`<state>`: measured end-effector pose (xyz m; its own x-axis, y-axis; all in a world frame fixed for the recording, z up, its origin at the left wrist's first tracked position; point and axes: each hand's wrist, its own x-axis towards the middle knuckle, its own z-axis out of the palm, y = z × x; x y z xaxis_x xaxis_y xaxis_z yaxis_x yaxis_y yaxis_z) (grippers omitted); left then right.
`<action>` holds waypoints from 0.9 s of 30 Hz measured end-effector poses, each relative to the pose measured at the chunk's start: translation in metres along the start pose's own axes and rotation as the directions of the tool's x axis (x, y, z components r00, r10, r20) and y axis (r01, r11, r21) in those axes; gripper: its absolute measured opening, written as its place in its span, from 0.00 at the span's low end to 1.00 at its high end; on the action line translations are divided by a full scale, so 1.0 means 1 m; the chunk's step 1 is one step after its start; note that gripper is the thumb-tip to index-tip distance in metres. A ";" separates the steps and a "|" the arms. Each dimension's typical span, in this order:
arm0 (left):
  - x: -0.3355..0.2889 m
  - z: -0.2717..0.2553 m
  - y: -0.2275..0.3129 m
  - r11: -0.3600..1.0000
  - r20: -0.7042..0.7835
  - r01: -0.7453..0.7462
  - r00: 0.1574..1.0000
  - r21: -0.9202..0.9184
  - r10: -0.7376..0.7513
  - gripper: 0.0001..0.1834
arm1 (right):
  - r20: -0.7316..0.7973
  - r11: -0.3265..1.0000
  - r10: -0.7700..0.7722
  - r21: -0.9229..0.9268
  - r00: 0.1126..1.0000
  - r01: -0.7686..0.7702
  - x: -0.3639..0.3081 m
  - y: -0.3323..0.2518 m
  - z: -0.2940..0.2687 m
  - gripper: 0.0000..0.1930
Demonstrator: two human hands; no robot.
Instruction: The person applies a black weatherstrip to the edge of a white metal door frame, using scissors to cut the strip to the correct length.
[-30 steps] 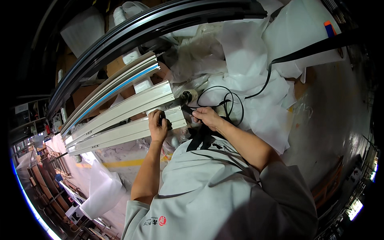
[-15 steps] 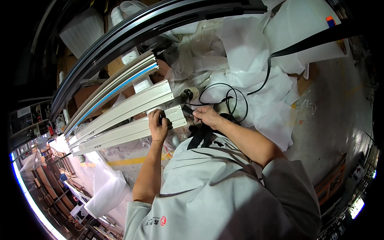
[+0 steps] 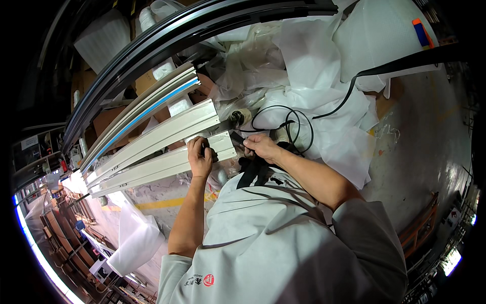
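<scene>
A pale metal profile (image 3: 164, 169) stretches from the left toward me, its drilled end close to my body. My left hand (image 3: 201, 157) rests on it near that end, fingers curled around something dark that I cannot make out. Just past the profile's end, my right hand (image 3: 263, 148) pinches a short flat black strip (image 3: 237, 137), whose other end meets the profile. Thin black cord (image 3: 310, 126) lies in loops beyond the right hand. A second pale profile (image 3: 162, 124) runs alongside on the far side.
Farther off lie profiles with a blue stripe (image 3: 147, 120) and long black curved-looking profiles (image 3: 202, 25). White foam sheeting (image 3: 324, 106) is heaped ahead to the right, beside a large white roll (image 3: 379, 35). A black band (image 3: 400, 66) crosses at upper right. More foam sheet (image 3: 134, 238) lies lower left.
Both hands keep nearly the same place and grip. The black band at upper right has sagged lower, leaving more of an orange and blue object beside the white roll in sight.
</scene>
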<state>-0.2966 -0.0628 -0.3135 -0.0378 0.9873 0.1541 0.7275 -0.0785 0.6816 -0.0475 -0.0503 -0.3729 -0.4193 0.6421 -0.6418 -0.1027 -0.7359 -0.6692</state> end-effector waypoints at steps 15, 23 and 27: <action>-0.002 0.002 -0.004 1.000 -0.010 -0.019 1.000 0.002 0.019 0.19 | -0.105 0.957 0.056 -0.279 0.993 -0.083 -0.022 -0.039 0.022 0.14; -0.002 0.001 -0.005 1.000 -0.003 -0.003 1.000 -0.004 0.003 0.19 | -0.173 0.973 0.171 -0.128 0.970 -0.194 -0.026 -0.053 0.036 0.12; -0.002 0.000 -0.006 1.000 0.008 -0.005 1.000 0.009 0.005 0.19 | -0.144 0.965 0.261 0.014 0.955 -0.262 -0.019 -0.053 0.038 0.11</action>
<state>-0.3007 -0.0647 -0.3183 -0.0289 0.9880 0.1514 0.7337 -0.0820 0.6745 -0.0687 -0.0323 -0.3110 -0.2975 0.4519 -0.8410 -0.0017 -0.8811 -0.4729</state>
